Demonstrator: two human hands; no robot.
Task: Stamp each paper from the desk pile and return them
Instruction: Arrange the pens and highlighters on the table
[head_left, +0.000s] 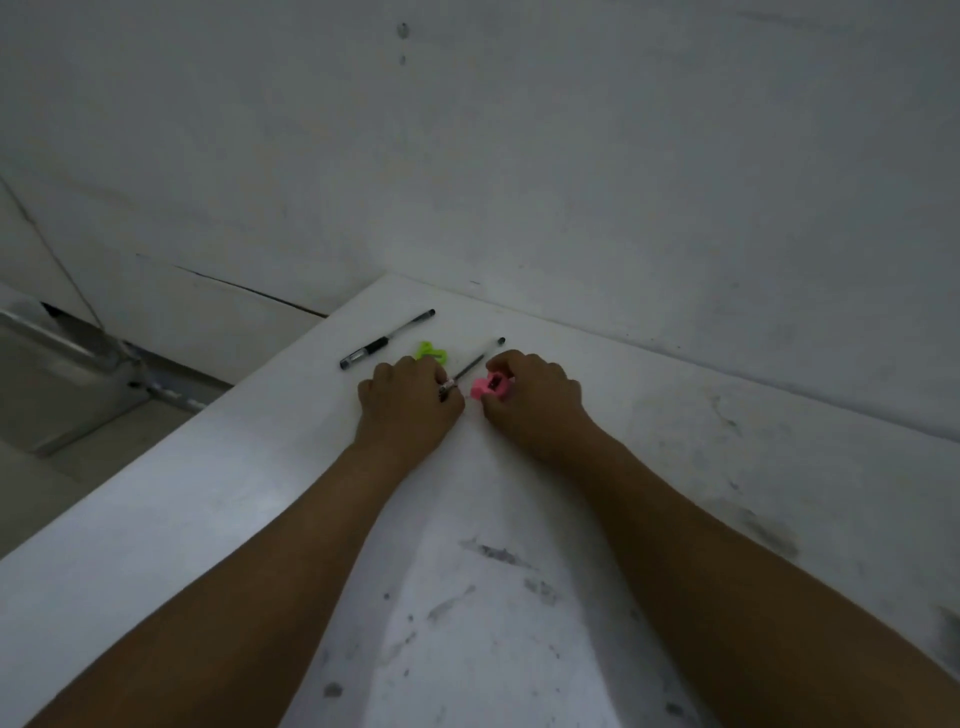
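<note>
At the far corner of the desk (249, 499), your right hand (535, 400) is curling thumb and fingers round the small pink stamp (491, 387), holding it low over the surface, its dark opening facing up. Your left hand (410, 397) is sitting just beside it with fingers curled, touching the near end of a thin pen (475, 361); I cannot tell whether it is pinching that pen or only resting on it. No paper pile is showing clearly in this dim view, so you are risking pressing the stamp onto bare desk, which is already carrying dark smudges (498, 553). Both hands are crowding together, so a quick turn is likely nudging the thin pen into a roll. The green plastic piece (432, 352) is lying just beyond your left knuckles, and the black gel pen (387, 340) near the desk's left edge; a careless sweep is probably sending either one off the side.
</note>
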